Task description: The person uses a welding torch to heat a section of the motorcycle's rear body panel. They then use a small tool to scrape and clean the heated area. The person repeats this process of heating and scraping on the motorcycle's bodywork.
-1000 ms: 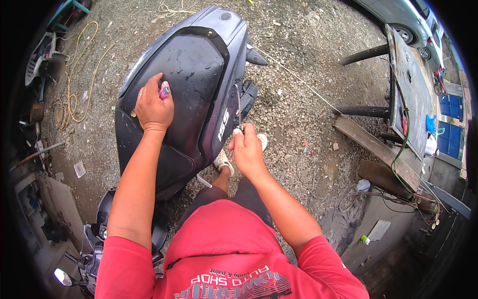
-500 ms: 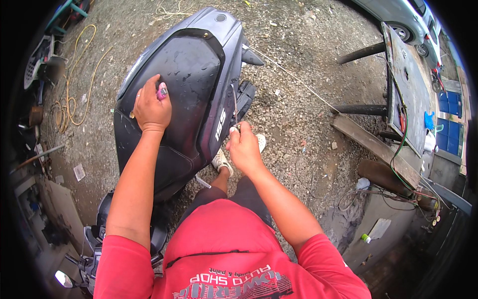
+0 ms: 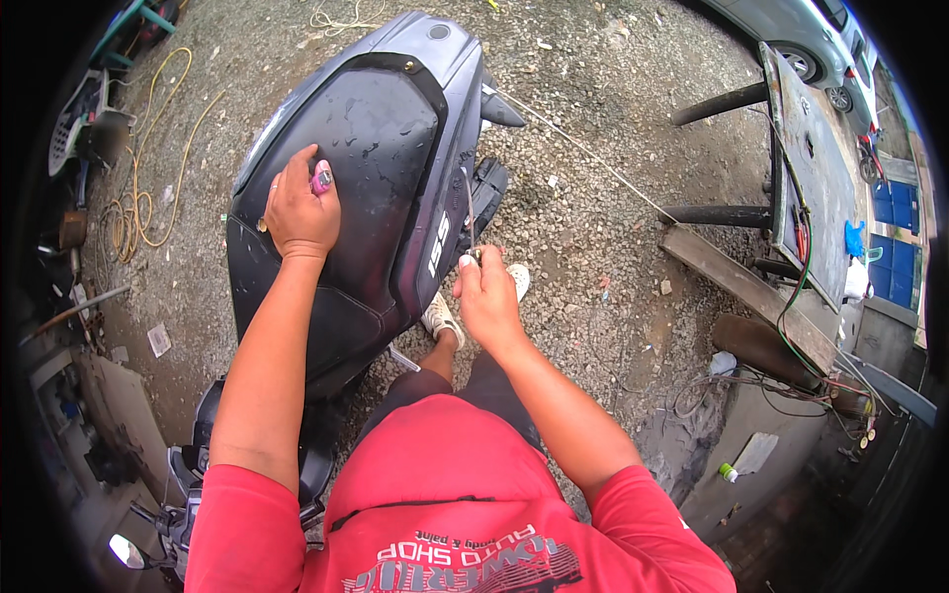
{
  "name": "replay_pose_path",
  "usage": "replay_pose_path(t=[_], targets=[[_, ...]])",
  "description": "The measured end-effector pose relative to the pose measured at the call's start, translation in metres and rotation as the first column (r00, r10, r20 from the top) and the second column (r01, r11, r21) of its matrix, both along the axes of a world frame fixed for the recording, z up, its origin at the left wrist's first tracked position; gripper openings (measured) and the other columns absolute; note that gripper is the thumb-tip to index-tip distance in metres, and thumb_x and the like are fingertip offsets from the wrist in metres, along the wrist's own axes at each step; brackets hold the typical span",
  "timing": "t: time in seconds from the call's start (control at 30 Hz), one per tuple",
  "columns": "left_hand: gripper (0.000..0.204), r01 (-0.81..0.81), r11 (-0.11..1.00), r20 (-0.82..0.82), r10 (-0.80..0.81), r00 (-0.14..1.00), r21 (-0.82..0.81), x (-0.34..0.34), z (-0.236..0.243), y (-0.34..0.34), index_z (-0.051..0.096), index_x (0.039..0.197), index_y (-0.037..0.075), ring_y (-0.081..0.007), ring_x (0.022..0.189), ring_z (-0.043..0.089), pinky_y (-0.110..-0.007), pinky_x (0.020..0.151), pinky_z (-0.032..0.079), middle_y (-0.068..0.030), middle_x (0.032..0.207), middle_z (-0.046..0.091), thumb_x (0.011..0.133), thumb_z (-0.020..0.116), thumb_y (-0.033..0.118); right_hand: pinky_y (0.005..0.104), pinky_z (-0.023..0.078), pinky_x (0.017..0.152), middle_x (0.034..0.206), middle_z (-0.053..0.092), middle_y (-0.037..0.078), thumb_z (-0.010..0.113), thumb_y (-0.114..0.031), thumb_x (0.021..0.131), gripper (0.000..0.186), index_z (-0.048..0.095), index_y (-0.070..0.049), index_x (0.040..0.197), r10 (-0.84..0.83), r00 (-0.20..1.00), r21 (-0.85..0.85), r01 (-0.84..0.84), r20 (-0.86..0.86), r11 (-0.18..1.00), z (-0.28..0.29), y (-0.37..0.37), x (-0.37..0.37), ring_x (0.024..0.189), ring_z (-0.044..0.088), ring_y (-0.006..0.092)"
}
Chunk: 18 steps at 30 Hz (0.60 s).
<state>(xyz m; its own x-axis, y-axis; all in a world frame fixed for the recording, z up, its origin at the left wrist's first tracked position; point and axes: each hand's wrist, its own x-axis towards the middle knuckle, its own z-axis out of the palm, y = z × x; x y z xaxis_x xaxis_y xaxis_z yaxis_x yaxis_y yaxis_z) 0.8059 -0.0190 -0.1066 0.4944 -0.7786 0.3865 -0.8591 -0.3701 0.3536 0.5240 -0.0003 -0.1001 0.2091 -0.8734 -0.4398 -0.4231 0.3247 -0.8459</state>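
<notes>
A dark motor scooter stands in front of me, its black seat (image 3: pixel 371 148) wet with scattered drops. My left hand (image 3: pixel 301 212) rests on the seat's left part, its fingers curled over a small pink-and-purple piece (image 3: pixel 321 181), perhaps a tool handle; most of it is hidden by the palm. At the scooter's right side, my right hand (image 3: pixel 487 301) pinches the near end of a thin metal rod (image 3: pixel 470 212). The rod runs forward along the purple-grey side panel (image 3: pixel 435 252); whether its far tip touches anything I cannot tell.
A metal-topped table (image 3: pixel 811 178) lies on its side at the right, with a wooden plank (image 3: pixel 746 296) and hoses beside it. A taut cord (image 3: pixel 583 153) stretches from the scooter's rear toward the plank. Yellow hose (image 3: pixel 143 203) coils over the gravel at left. A silver car (image 3: pixel 791 35) is parked behind.
My right hand has shifted slightly right, and the rod's near end has moved with it. The left hand keeps its place on the seat.
</notes>
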Motion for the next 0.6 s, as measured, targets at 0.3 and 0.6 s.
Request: replay_pose_path(t=[0.3,0.6], targets=[[0.031,0.011,1.000,-0.015,-0.011,1.000,0.011,0.002,-0.001,0.000,0.068,0.131,0.015,-0.0347,0.108,0.071,-0.045,0.096,0.054,-0.0129,0.115,0.075,0.103,0.064,0.029,0.0421,0.053,0.065,0.073,0.068,0.011,0.053,-0.020,0.110,0.019,0.055,-0.001,0.110,0.025,0.998,-0.080,-0.030,-0.066,0.996,-0.009,-0.002,0.003,0.068,0.069,0.0259],[0.030,0.009,1.000,-0.017,-0.009,1.000,-0.004,0.003,-0.002,0.002,0.069,0.130,0.015,-0.0344,0.106,0.071,-0.045,0.094,0.054,-0.0127,0.113,0.076,0.103,0.064,0.029,0.0387,0.052,0.064,0.071,0.067,0.009,0.051,-0.019,0.110,0.018,0.054,-0.001,0.108,0.026,0.998,-0.031,-0.028,-0.048,0.999,-0.001,-0.001,0.008,0.066,0.067,0.0213]])
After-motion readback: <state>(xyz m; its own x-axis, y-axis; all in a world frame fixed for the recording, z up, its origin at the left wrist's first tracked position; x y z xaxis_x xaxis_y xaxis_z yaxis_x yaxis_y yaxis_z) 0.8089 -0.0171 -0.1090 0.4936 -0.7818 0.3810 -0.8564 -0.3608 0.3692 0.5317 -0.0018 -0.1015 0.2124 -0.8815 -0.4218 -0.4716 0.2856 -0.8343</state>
